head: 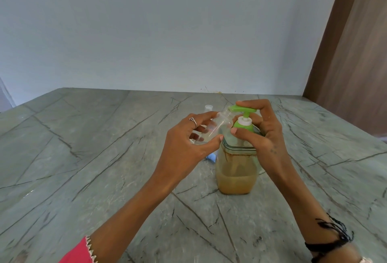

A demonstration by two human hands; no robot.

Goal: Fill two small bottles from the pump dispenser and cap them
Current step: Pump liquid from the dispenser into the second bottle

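A clear pump dispenser (237,174) with amber liquid in its lower part stands on the grey stone table (104,158). Its green pump head (243,110) points left. My right hand (259,128) wraps around the dispenser's neck, with fingers on top of the pump head. My left hand (188,143) holds a small clear bottle (217,126) tilted, its open mouth up against the green spout. A second small clear bottle (208,108) stands behind my left hand, mostly hidden. Something pale blue (212,157) lies on the table under my left hand.
A pale blue wall rises behind the table's far edge. A brown wooden panel (354,64) stands at the right. Bare stone surface stretches to the left and in front of the dispenser.
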